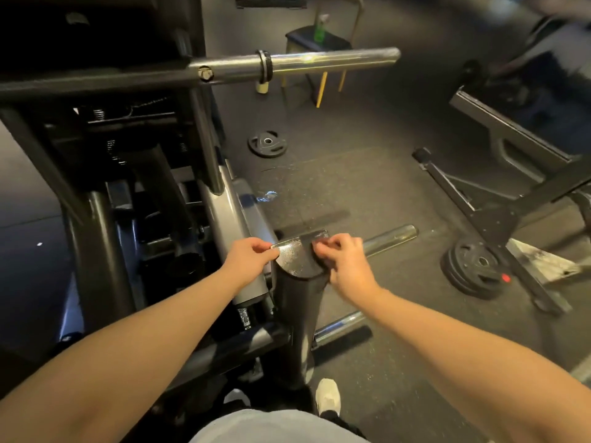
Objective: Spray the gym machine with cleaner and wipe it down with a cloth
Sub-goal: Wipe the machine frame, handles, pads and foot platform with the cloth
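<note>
Gym machine [105, 238] looks mostly black with grey panels and three chrome bars [294, 62], and its post top [297, 260] has a speckled sheen. Your left hand [252, 255] pinches that top's left corner. Your right hand [343, 260] curls over its right side, too blurry to say what it's got. One green spray bottle [319, 28] sits way back on a stool [302, 39].

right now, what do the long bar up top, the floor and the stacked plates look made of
Long bar: polished steel, likely chromed; it shows bright mirror-like glints.
Floor: matte rubber matting, probably; dark with pale speckles and a seam.
Stacked plates: black, dull sheen; rubber-coated or painted iron, cannot tell which.
</note>
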### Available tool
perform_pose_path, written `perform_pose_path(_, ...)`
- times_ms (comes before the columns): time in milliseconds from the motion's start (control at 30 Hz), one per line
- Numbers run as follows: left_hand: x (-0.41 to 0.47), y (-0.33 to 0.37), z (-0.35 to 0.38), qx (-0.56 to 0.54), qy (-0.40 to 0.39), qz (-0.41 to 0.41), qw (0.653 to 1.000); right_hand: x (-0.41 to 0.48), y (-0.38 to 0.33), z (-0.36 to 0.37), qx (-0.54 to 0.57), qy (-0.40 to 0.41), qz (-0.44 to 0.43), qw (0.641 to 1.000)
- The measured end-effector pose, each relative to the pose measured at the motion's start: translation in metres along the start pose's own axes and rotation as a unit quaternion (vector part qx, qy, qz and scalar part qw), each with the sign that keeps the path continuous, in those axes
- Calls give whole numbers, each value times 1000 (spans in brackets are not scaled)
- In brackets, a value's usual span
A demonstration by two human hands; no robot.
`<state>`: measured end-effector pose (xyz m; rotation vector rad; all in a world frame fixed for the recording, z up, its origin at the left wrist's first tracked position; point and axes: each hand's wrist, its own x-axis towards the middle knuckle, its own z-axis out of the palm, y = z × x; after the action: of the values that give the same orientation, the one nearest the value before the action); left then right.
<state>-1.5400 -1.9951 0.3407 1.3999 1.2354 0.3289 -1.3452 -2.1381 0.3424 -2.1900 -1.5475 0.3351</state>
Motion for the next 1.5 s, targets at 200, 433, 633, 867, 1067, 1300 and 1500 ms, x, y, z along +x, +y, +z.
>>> perform_pose_path(200,-3,5,5,-4,16,-16,1000,-17,-40,25,-36,30,-5,999)
perform_pose_path(433,0,8,6,-12,11,-31,999,14,-4,7,-31,-13,-39,999)
perform_pose_path(633,-2,6,14,-5,45,-22,999,51,-12,9,66,7,135,989)
perform_pose_path(867,-4,2,16,-42,50,-24,998,-22,-40,38,-40,10,-36,998)
perform_pose_path(1067,-4,6,18,-95,69,-75,990,3,-38,21,-2,-125,-173,977)
perform_pose_path(1300,-1,10,15,-119,53,-122,984,45,3,7,59,-16,-17,998)
perform_pose_path(1500,-1,12,18,-134,60,-135,980,-4,-39,31,65,-19,-87,994)
